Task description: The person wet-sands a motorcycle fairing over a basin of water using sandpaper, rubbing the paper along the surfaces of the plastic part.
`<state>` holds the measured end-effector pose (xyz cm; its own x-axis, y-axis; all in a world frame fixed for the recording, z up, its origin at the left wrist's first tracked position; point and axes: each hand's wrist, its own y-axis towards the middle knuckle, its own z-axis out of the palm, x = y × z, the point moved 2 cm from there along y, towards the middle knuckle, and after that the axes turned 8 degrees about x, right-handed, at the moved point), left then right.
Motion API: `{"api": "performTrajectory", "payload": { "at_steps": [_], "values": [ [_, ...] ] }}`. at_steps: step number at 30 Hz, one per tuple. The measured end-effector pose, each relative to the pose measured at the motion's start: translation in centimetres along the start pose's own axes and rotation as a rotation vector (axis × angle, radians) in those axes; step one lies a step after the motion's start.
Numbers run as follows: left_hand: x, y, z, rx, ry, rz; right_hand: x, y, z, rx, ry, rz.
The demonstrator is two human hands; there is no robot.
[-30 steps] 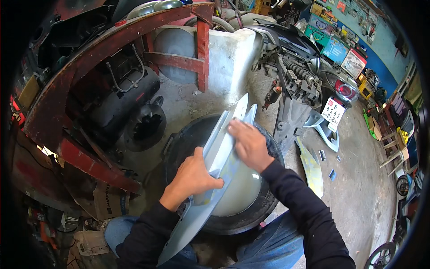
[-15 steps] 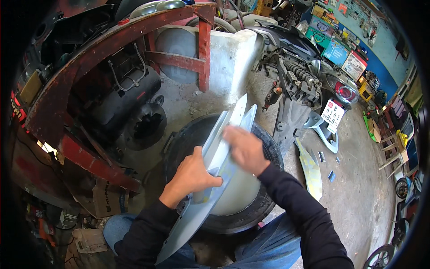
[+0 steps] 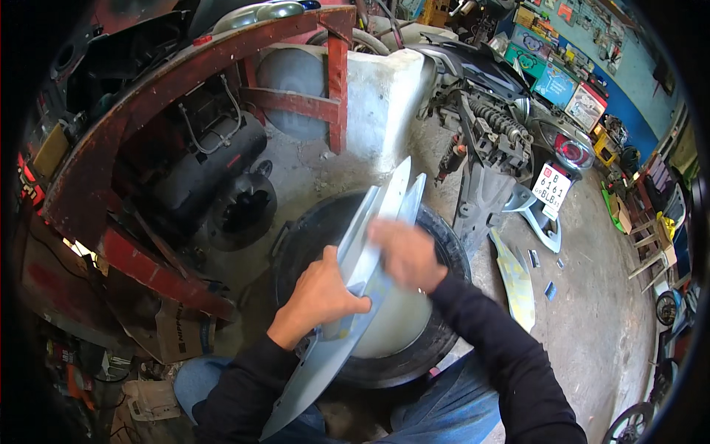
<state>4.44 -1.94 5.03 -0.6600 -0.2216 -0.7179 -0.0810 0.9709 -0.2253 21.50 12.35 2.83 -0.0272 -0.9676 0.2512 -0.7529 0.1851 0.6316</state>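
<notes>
A long, pointed grey-white motorcycle body panel [image 3: 316,374] with yellowish patches slants across the middle, over a round black tub [image 3: 442,339]. My left hand [image 3: 314,296] is closed around the panel's near-middle part, its thumb lying across the surface. My right hand [image 3: 407,251] is on the panel's upper part, its fingers curled and smeared by motion. Whether anything lies under those fingers is hidden. Cloudy pale liquid [image 3: 396,325] shows inside the tub beneath the panel.
Left of the tub stand a dark red frame [image 3: 159,266] and a black tank [image 3: 211,163]. A partly stripped motorcycle [image 3: 492,137] is at the far right. Another yellow-grey panel [image 3: 513,281] and small blue packets [image 3: 550,290] lie on the concrete floor.
My right hand has shifted slightly down and right along the panel, still blurred. The left hand keeps its grip, and the whole view has moved a little.
</notes>
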Motion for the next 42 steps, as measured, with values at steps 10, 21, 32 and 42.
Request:
{"api": "performTrajectory", "payload": {
  "at_steps": [10, 21, 32, 42],
  "values": [
    [-0.1, 0.2, 0.0, -0.014, 0.011, -0.018, -1.9, 1.0, 0.0, -0.113, -0.078, 0.139],
    [1.2, 0.1, 0.0, 0.024, -0.019, -0.074, 6.0, -1.9, 2.4, 0.015, 0.044, -0.04],
    [0.5, 0.0, 0.3, -0.003, -0.016, -0.034, 1.0, 0.2, 0.9, -0.038, 0.039, 0.056],
    [0.1, 0.2, -0.2, -0.026, -0.001, -0.021, -1.3, 0.0, 0.4, -0.119, -0.208, 0.169]
  ]
}}
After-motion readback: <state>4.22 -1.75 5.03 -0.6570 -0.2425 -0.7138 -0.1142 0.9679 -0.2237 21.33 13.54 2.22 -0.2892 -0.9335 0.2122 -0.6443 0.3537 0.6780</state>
